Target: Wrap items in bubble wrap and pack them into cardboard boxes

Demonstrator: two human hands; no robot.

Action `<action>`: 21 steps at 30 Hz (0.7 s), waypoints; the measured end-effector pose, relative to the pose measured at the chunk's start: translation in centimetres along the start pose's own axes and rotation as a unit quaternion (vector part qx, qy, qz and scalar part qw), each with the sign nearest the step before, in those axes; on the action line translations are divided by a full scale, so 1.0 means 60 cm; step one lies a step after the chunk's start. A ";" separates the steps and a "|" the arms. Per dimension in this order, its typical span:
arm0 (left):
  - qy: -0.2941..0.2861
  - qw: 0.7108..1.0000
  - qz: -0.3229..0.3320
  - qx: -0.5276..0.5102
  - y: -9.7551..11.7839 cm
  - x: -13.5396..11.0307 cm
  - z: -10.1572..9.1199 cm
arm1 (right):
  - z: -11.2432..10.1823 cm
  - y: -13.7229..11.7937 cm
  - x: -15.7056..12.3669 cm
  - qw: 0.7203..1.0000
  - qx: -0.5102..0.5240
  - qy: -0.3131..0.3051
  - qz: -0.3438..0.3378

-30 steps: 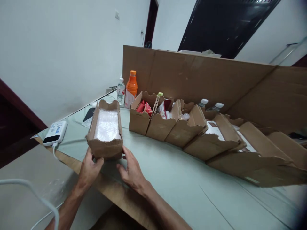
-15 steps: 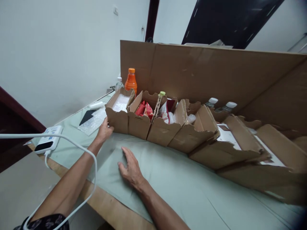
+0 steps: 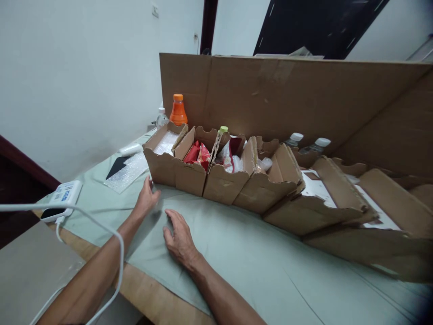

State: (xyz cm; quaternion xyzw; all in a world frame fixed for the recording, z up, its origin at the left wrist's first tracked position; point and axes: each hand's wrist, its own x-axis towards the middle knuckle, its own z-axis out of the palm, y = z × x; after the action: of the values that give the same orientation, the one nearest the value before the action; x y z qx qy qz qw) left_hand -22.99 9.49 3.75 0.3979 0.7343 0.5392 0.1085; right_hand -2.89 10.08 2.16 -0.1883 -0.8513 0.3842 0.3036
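Behind the leftmost carton (image 3: pixel 159 169) stand two part-hidden bottles (image 3: pixel 178 113).

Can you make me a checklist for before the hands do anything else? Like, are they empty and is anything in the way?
1. Right hand empty: ok, it holds nothing.
2. Left hand clear of the leftmost box: cannot tell; the fingertips are right by its corner.
3. Leftmost box upright beside the box with red packets: ok.
4. Orange bottle upright: ok, though its bottom is hidden.
5. White cable out of the way: not ok, it crosses in front of the left forearm.
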 end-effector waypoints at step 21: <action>-0.117 0.864 0.251 0.421 -0.020 -0.286 -0.099 | -0.066 -0.167 -0.260 0.982 0.060 -0.177 -0.014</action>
State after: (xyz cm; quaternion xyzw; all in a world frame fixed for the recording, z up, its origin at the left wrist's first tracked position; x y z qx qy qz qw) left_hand -15.72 -6.86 0.40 0.6363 0.7490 0.1379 -0.1230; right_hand 10.48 -2.74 6.12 -0.0875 -0.8696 0.4572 0.1644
